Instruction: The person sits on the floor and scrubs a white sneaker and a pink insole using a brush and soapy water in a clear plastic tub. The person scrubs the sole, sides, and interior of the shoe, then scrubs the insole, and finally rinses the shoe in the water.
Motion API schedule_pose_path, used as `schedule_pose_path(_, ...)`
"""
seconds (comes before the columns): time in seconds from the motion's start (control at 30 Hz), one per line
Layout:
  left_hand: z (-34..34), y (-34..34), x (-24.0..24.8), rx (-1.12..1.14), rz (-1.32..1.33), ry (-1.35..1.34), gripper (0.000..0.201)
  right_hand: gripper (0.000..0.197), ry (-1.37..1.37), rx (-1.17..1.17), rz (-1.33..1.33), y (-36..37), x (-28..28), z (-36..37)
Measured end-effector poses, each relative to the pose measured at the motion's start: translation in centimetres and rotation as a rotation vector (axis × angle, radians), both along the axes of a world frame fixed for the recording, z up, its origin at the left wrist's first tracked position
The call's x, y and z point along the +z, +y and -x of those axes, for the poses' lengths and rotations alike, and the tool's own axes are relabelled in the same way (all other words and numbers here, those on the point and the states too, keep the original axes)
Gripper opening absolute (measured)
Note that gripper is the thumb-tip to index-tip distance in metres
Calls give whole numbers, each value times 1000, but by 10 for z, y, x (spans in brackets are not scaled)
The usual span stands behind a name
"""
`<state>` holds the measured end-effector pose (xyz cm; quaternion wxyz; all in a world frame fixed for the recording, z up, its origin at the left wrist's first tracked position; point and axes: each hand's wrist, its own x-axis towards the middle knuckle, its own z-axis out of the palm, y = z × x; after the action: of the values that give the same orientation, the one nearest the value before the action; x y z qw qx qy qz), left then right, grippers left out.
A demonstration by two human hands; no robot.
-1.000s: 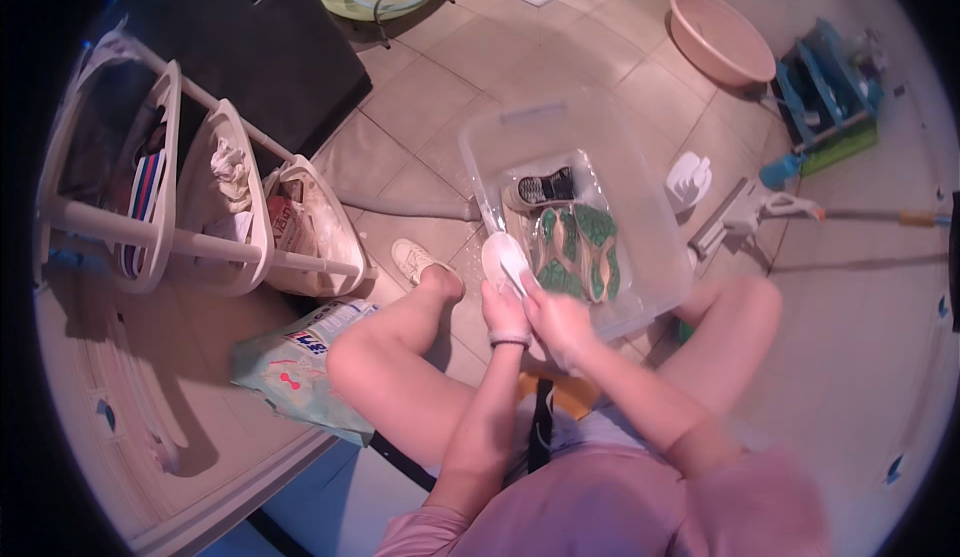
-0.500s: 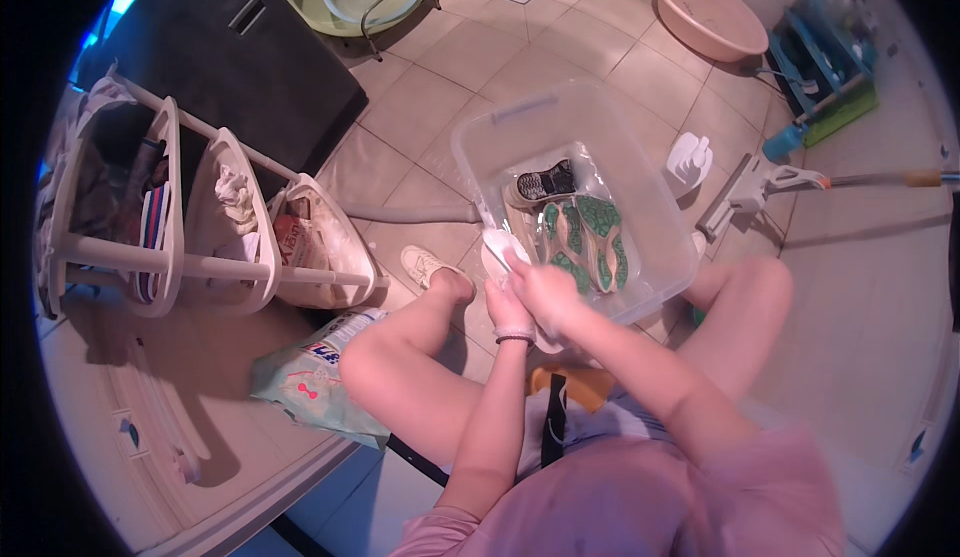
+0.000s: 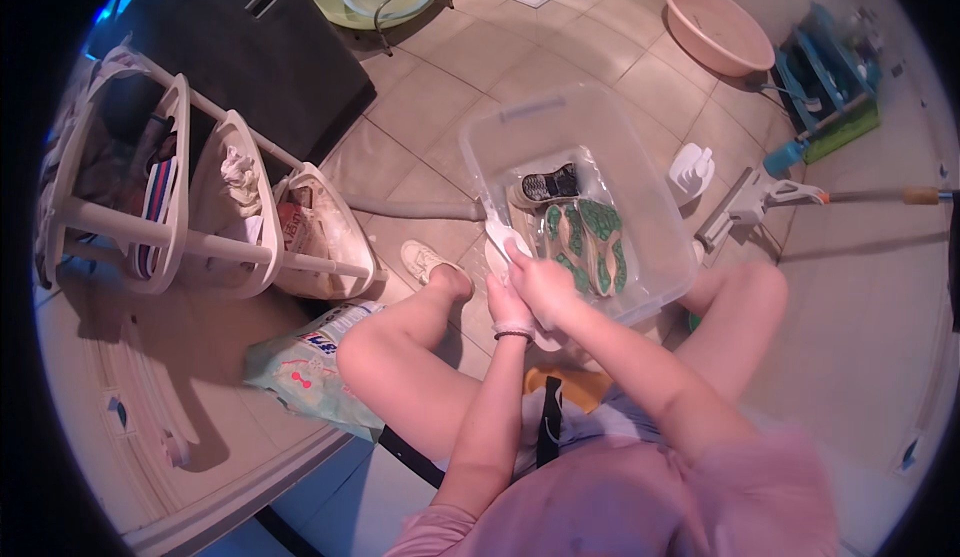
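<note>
Close to the near left rim of the clear plastic box, my two hands are together. My left hand is wrapped round a pale shoe, whose end pokes out below my palms. Over it, the fingers of my right hand are closed on a white brush that points up and left toward the box rim; its bristles are hidden. Inside the box lie a pair of shoes with green soles turned up and a shoe with a black-and-white sole.
A grey hose runs left of the box. White slippers and a floor squeegee lie to its right. A pink basin and a blue rack stand farther back. At left are a white shelf and a detergent bag.
The white brush has shifted forward along the shoe and shows more beyond my right hand. The whole view has tilted slightly.
</note>
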<state>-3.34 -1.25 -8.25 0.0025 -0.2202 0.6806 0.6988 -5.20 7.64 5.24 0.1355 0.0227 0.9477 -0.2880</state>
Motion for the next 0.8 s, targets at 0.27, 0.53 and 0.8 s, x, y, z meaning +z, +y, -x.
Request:
schedule_pose_path(0.27,-69,30,54,-102,385,-65,35,40,-2,-29,-74,-7,2,14)
schedule_pose_path(0.53,-48,27,73,94,-218,-15,17,40,-52,187,-88,19,13,-61)
schedule_pose_path(0.8,-43,23,53,-68,-4,73,45,36,-69,284,-42,27,31,-12)
